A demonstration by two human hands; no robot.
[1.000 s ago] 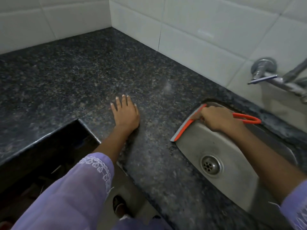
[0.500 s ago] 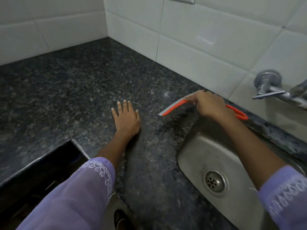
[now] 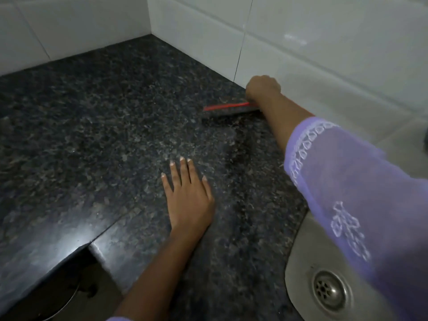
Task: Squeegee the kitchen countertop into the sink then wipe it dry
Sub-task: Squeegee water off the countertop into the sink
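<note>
My right hand (image 3: 262, 88) fisted around the red squeegee (image 3: 228, 107) near the tiled wall (image 3: 324, 49), blade on the countertop (image 3: 92, 135), my left hand (image 3: 188, 200) flat, fingers spread, holding nothing

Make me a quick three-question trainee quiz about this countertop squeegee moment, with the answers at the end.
1. True or false: the left hand lies flat on the countertop.
2. Which hand holds the red squeegee? A) left B) right C) neither
3. Fill in: the squeegee sits close to the tiled ____, away from the sink.

Key:
1. True; its fingers are spread, holding nothing.
2. B; the right hand is closed over it.
3. Wall; the drain is at the frame's lower right.
</note>
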